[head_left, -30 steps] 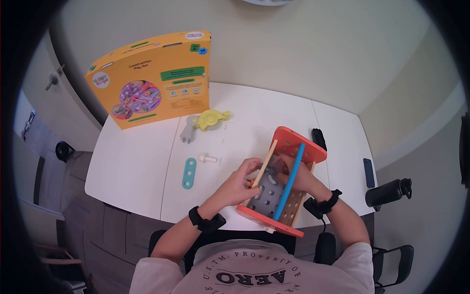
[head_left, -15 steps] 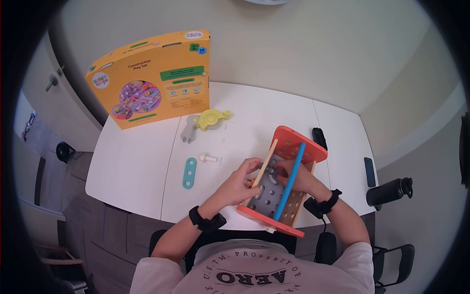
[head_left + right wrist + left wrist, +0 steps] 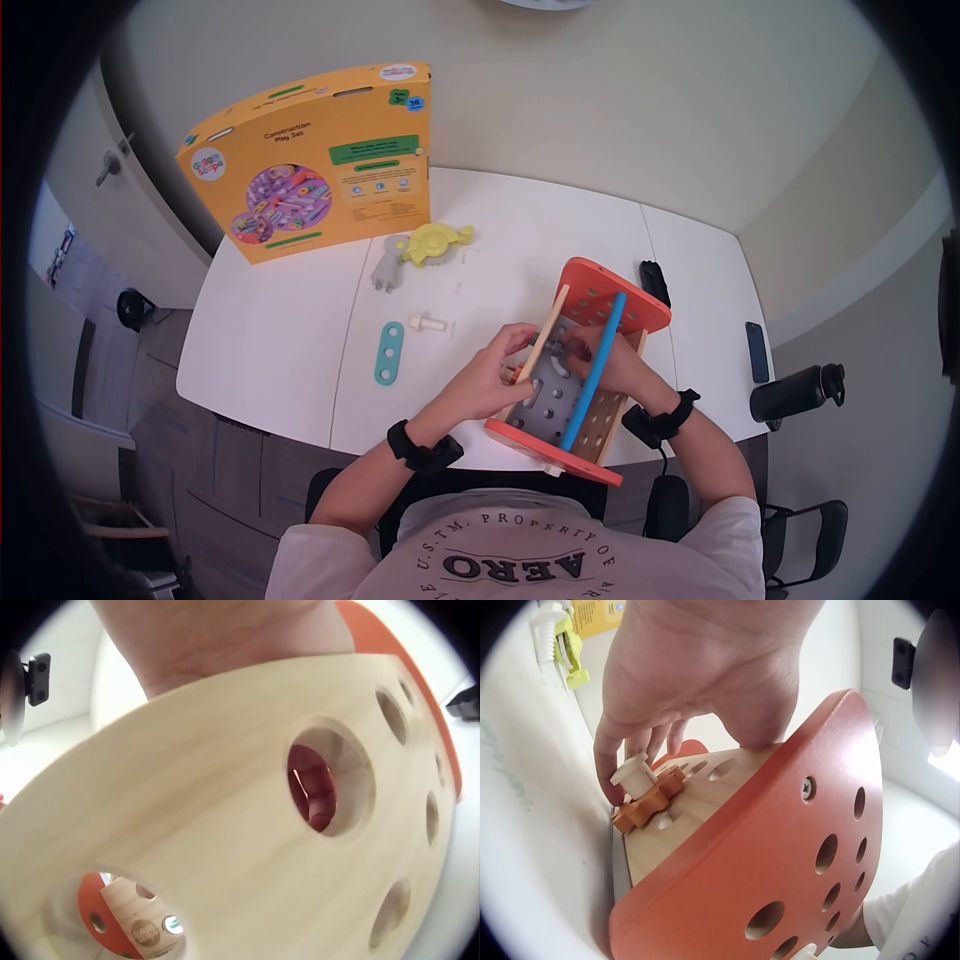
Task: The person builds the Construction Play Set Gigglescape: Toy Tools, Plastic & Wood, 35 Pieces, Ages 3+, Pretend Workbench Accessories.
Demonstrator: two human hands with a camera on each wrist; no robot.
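A toy toolbox with red end panels, pale wooden sides and a blue bar handle (image 3: 594,372) stands at the table's front edge. My left hand (image 3: 482,378) grips its left wooden side (image 3: 697,780), thumb at the top edge and fingers down the outer face. There, a fingertip is right at a cream bolt (image 3: 634,777) that sits through an orange gear (image 3: 651,807). My right hand (image 3: 612,360) reaches inside over the right side (image 3: 225,772), its fingers pinching a small grey nut-like piece (image 3: 553,347) against the inner face. Its fingertips are partly hidden; one finger shows through a hole.
Left of the toolbox lie a teal strip with holes (image 3: 389,353) and a cream bolt (image 3: 428,323). Farther back are a yellow-and-grey toy saw (image 3: 436,244) and a yellow box (image 3: 310,170). On the right are a black case (image 3: 654,283), a phone (image 3: 757,351) and a black bottle (image 3: 796,394).
The right fingers shift slightly at the grey piece inside the toolbox. The left hand and the toolbox stay nearly where they were.
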